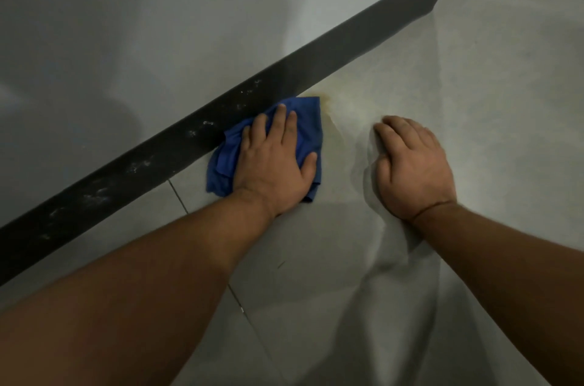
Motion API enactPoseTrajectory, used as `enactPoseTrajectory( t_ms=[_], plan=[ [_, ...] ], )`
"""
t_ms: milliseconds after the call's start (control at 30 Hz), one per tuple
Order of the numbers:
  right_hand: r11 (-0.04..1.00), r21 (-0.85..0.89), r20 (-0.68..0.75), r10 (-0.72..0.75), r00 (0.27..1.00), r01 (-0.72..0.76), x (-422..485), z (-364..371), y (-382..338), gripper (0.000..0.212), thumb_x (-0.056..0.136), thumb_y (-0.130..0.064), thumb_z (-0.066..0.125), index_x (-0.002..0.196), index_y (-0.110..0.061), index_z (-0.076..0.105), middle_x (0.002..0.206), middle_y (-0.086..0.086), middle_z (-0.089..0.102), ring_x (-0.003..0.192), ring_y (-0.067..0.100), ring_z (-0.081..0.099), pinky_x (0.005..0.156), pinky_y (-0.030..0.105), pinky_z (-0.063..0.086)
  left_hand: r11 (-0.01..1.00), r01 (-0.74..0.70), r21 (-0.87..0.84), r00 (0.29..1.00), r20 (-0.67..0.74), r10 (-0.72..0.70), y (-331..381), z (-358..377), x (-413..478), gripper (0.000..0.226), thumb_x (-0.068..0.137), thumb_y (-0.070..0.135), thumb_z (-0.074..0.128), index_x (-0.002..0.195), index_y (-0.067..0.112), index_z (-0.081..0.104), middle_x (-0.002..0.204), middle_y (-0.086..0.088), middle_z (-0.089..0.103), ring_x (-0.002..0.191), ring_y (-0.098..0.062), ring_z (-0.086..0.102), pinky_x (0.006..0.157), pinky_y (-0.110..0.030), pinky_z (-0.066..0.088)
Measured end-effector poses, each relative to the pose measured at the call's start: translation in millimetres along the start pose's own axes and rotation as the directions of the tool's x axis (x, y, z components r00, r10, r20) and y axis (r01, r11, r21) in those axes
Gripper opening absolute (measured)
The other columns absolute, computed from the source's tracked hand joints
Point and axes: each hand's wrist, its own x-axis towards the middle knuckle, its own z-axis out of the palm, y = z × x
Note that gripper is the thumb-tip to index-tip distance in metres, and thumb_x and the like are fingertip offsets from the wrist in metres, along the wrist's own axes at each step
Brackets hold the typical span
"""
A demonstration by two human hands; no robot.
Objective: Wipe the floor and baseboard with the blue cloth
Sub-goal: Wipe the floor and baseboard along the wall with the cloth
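Left hand (pixel 276 161) lies flat, fingers spread, palm down on the blue cloth (pixel 311 129). It is pressing, not pinching; a flat palm puts weight across the cloth so it drags dirt rather than sliding over it. The cloth is bunched on the floor (pixel 474 101), its far edge touching the foot of the black baseboard (pixel 196 139), likely so one pass catches the seam where floor meets wall.

Right hand (pixel 410 164) holds nothing. Palm down on bare floor, fingers loosely together and slightly curled, near the cloth but apart from it. Judged as a prop for body weight while leaning in low.

A yellowish stain (pixel 328 102) sits on the floor just beside the cloth's right corner, against the baseboard. Probably the target of the next strokes, since the cloth does not yet cover it.

The baseboard shows pale dusty smudges (pixel 139 164) along its face to the left of the cloth, so that part looks not yet wiped. A tile joint (pixel 178 196) runs out from the baseboard under the left forearm. Task judged early to midway.
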Motion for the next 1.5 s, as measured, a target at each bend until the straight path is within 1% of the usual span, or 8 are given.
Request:
enactPoseTrajectory(
  t_ms=[133,333,500,667,900,1067,1333,1500],
  plan=[
    [1.0,-0.002,0.014,0.013,1.0,-0.013,1,-1,0,0.059,0.09,-0.026,0.044,0.146,-0.008,0.052,0.152,0.016,0.051,0.139,0.037,0.045,0.12,0.051,0.031,1.0,0.014,-0.017,1.0,0.016,-0.014,22,0,1,0.085,0.096,0.064,0.026,0.164,0.015,0.011,0.174,-0.007,0.006,0.157,-0.037,0.009,0.127,-0.058,0.013],
    [1.0,-0.022,0.026,0.011,1.0,-0.011,1,0,-1,0.06,0.091,-0.025,0.043,0.148,-0.008,0.049,0.152,0.016,0.05,0.14,0.036,0.043,0.12,0.051,0.031,0.986,-0.164,-0.034,0.986,0.026,0.165,-1,10,-43,0.085,0.096,0.064,0.028,0.164,0.016,0.012,0.175,-0.006,0.008,0.16,-0.03,0.01,0.129,-0.051,0.014],
    [0.999,-0.033,0.016,0.012,1.0,-0.011,0,4,3,0.059,0.092,-0.026,0.043,0.148,-0.008,0.048,0.151,0.016,0.05,0.14,0.036,0.044,0.121,0.051,0.032,0.996,-0.083,-0.019,0.997,-0.006,0.083,7,1,16,0.087,0.094,0.062,0.025,0.163,0.01,0.014,0.173,-0.01,0.01,0.156,-0.034,0.016,0.128,-0.052,0.016],
    [0.999,-0.041,-0.012,-0.007,1.0,0.007,2,5,4,0.06,0.09,-0.025,0.044,0.147,-0.006,0.051,0.149,0.016,0.052,0.138,0.036,0.046,0.12,0.05,0.033,0.994,-0.104,0.012,0.994,-0.016,0.105,35,-1,43,0.086,0.093,0.062,0.021,0.163,0.012,0.016,0.173,-0.009,0.012,0.154,-0.038,0.017,0.126,-0.056,0.016],
    [0.994,0.1,-0.053,0.049,0.997,-0.043,2,-3,9,0.057,0.086,-0.016,0.049,0.14,0.001,0.057,0.145,0.021,0.057,0.133,0.039,0.052,0.118,0.048,0.036,0.976,-0.218,0.022,0.975,0.035,0.218,31,8,-6,0.083,0.096,0.064,0.019,0.164,0.021,0.003,0.175,-0.002,0.002,0.16,-0.03,0.004,0.13,-0.051,0.009],
    [0.996,-0.076,-0.003,0.055,0.998,-0.056,-10,-3,24,0.058,0.1,-0.039,0.036,0.15,-0.011,0.046,0.154,0.011,0.049,0.142,0.032,0.042,0.119,0.053,0.032,0.98,-0.201,0.001,0.978,0.05,0.201,19,9,-23,0.082,0.096,0.064,0.021,0.165,0.021,0.007,0.175,-0.003,0.004,0.16,-0.029,0.006,0.13,-0.05,0.009],
    [0.999,-0.04,-0.038,0.023,0.999,-0.025,-8,-1,30,0.056,0.097,-0.027,0.042,0.148,-0.004,0.049,0.151,0.017,0.052,0.139,0.036,0.045,0.12,0.049,0.032,0.993,-0.112,0.039,0.994,0.002,0.112,41,-8,54,0.076,0.101,0.055,0.031,0.162,0.012,0.018,0.172,-0.012,0.015,0.153,-0.037,0.018,0.127,-0.053,0.02],
    [1.0,-0.019,-0.06,0.021,0.998,-0.022,-7,-2,30,0.055,0.095,-0.02,0.045,0.146,-0.002,0.052,0.149,0.018,0.054,0.137,0.038,0.047,0.12,0.049,0.033,0.99,-0.138,0.02,0.99,0.011,0.138,58,2,33,0.076,0.1,0.061,0.021,0.164,0.023,0.006,0.175,-0.006,0.002,0.16,-0.034,0.004,0.129,-0.056,0.009]
  ],
)
